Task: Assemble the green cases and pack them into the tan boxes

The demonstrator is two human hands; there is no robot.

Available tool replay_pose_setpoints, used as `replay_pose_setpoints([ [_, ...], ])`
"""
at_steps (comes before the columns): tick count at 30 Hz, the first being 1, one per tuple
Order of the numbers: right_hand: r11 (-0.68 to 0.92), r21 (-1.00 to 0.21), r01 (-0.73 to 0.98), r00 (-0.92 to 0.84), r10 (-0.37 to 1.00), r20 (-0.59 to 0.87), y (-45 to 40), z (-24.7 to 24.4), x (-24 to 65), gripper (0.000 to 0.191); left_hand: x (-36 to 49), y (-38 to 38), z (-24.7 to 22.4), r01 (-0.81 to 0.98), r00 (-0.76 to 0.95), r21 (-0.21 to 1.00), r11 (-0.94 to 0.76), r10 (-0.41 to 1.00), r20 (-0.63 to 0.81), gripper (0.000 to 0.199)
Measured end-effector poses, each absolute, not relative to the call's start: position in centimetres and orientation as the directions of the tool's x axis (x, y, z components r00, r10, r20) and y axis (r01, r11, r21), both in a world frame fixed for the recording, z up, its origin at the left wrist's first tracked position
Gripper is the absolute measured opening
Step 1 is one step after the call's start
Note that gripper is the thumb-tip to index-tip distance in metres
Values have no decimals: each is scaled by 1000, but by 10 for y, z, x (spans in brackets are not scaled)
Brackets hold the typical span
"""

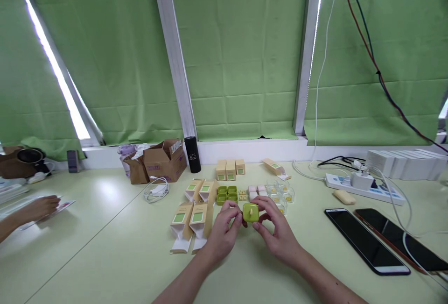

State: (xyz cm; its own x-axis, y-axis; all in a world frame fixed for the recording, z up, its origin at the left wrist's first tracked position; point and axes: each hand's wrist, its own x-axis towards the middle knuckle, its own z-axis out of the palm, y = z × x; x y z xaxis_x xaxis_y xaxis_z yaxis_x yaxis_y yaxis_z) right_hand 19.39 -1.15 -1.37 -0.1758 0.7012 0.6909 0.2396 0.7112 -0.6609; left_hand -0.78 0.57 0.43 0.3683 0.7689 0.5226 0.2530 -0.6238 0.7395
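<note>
A small square green lid-like piece (250, 212) with a pale yellow knob sits between my two hands above the table. My right hand (279, 231) grips its right side with thumb and fingers. On its left side, my left hand (224, 230) has its fingers pinched at the edge. Just beyond stand several open green square cups (227, 195), with small yellow pieces (242, 195) and white-pink blocks (256, 191) to their right. Clear plastic pieces (281, 193) lie behind my right hand. Left of my left hand are open cardboard boxes (198, 215) with green labels.
Closed small boxes (230, 169) stand at the back, beside a black bottle (192, 154) and a large carton (165, 160). To the right lie two phones (366, 241), a power strip (364, 188) and cables. Another person's hand (44, 208) is at far left.
</note>
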Motion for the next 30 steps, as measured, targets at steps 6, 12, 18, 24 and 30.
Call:
replay_pose_setpoints([
  [6,642,-749,166,-173,766,619,-10,-18,194,35,-8,4,7,255,382,720,-646,751,539,39],
  [12,605,-790,100,-171,793,585,-7,-20,195,34,-9,4,6,307,373,697,-648,756,538,30],
  [18,548,-836,-11,-190,820,540,-5,-19,196,38,-6,2,6,373,300,694,-616,788,538,9],
  [24,476,-876,-78,-248,842,479,-7,-12,194,40,-5,-2,6,405,299,671,-621,784,544,42],
  [30,414,-908,-65,-240,877,417,-6,-16,193,44,-7,-1,4,423,388,559,-713,700,600,47],
])
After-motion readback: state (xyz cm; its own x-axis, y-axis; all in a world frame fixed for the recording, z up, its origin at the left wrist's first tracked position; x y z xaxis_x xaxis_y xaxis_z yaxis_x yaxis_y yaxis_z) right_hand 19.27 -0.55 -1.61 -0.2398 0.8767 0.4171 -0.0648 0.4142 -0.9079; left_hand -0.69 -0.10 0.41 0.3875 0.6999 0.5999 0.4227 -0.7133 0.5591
